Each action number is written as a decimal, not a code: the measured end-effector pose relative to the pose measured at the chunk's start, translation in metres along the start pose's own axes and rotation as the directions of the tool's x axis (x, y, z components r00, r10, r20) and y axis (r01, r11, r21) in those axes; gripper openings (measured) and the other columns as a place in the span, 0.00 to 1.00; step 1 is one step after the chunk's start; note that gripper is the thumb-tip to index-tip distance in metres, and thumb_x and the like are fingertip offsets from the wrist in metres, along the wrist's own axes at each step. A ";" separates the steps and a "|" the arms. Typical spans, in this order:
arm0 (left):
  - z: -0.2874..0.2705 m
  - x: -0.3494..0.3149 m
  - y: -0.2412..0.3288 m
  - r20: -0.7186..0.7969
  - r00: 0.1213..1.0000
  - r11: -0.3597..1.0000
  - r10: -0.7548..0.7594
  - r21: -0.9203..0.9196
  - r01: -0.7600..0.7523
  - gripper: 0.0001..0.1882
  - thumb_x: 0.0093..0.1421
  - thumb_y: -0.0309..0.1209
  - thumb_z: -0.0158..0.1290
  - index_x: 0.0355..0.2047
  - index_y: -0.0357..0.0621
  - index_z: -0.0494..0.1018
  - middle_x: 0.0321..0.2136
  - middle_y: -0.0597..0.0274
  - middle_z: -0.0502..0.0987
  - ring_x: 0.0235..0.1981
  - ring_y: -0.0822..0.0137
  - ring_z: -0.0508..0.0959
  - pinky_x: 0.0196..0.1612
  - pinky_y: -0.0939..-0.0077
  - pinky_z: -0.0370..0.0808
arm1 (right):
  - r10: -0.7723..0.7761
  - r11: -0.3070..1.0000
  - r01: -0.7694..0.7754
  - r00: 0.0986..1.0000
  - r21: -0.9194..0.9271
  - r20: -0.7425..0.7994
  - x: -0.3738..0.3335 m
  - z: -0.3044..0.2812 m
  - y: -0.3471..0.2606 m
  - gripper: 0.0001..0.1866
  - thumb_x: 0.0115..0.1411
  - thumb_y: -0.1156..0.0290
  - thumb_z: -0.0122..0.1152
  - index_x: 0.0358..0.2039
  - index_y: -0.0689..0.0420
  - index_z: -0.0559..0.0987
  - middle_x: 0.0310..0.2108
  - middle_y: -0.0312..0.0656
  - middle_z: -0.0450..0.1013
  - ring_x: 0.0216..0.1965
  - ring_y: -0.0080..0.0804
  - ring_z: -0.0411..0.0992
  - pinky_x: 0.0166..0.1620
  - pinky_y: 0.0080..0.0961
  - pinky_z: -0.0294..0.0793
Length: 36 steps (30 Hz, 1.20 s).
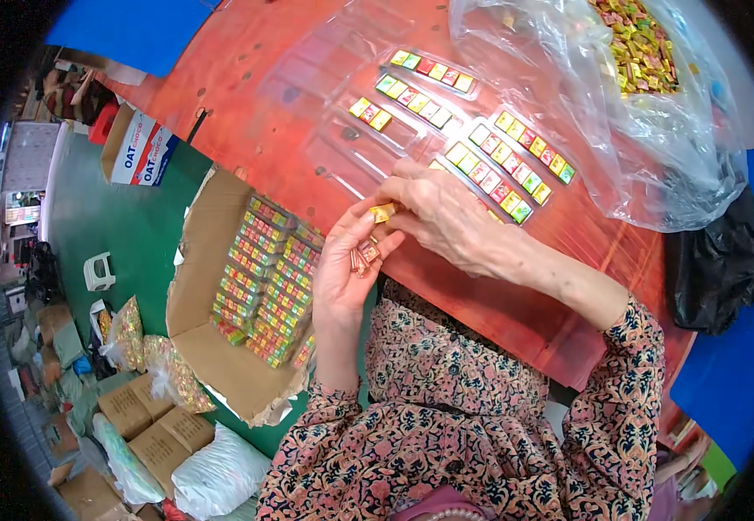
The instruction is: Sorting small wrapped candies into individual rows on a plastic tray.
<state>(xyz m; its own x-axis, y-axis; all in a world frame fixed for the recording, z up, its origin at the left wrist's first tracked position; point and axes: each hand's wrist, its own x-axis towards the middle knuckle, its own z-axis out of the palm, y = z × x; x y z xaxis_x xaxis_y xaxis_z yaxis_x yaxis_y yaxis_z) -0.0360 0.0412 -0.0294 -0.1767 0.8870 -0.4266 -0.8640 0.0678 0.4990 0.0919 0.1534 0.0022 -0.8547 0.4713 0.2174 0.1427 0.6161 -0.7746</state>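
Note:
My left hand [346, 256] is cupped at the table's near edge, with several small reddish-gold wrapped candies [365, 255] in its palm. A yellow wrapped candy [383, 213] is held at the fingertips, where my right hand [451, 217] meets the left. My right fingers are bent closely around it. Beyond my hands lie clear plastic trays [355, 178] on the red tabletop [246, 104]. Rows of colourful wrapped candies [498, 165] fill several of their slots; other slots hold none. My right hand hides part of the nearest tray.
At the far right, a clear plastic bag [568, 113] holds a heap of yellow candies [637, 52]. A black bag [715, 269] hangs by the right edge. Left of me, an open cardboard box [190, 286] holds stacked filled trays [264, 278]. Further boxes [164, 438] and sacks [220, 473] stand on the floor.

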 end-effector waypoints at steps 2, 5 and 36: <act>0.006 -0.002 -0.003 -0.054 0.998 1.000 0.009 0.024 -0.008 0.13 0.56 0.23 0.46 0.43 0.32 0.65 0.38 0.51 0.73 0.34 0.65 0.76 0.40 0.71 0.76 | -0.020 0.999 0.022 0.998 0.029 -0.054 -0.003 0.003 0.003 0.08 0.46 0.77 0.57 0.29 0.63 0.73 0.27 0.47 0.67 0.31 0.44 0.68 0.34 0.34 0.68; 0.017 -0.005 -0.001 -0.133 0.991 0.995 -0.021 0.091 0.033 0.14 0.56 0.23 0.48 0.44 0.39 0.65 0.29 0.63 0.72 0.24 0.78 0.69 0.21 0.90 0.67 | 0.033 0.994 -0.026 0.998 0.106 -0.060 -0.002 0.004 0.002 0.08 0.46 0.75 0.56 0.28 0.63 0.72 0.27 0.48 0.67 0.32 0.44 0.68 0.34 0.33 0.67; -0.005 0.015 0.034 -0.424 0.900 0.994 0.096 -0.004 -0.108 0.08 0.58 0.27 0.46 0.38 0.38 0.67 0.24 0.55 0.70 0.13 0.80 0.58 0.10 0.93 0.53 | 0.076 0.203 -0.660 0.747 -0.723 -0.661 0.053 -0.361 0.312 0.16 0.51 0.60 0.54 0.36 0.56 0.78 0.35 0.45 0.74 0.37 0.41 0.73 0.42 0.33 0.70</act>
<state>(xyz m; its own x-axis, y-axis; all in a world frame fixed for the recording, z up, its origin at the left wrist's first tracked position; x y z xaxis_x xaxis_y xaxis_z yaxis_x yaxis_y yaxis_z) -0.0704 0.0539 -0.0227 -0.4419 0.6113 -0.6565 -0.8418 -0.0298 0.5389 0.2710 0.5981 -0.0137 -0.2977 0.8158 0.4958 0.9542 0.2698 0.1290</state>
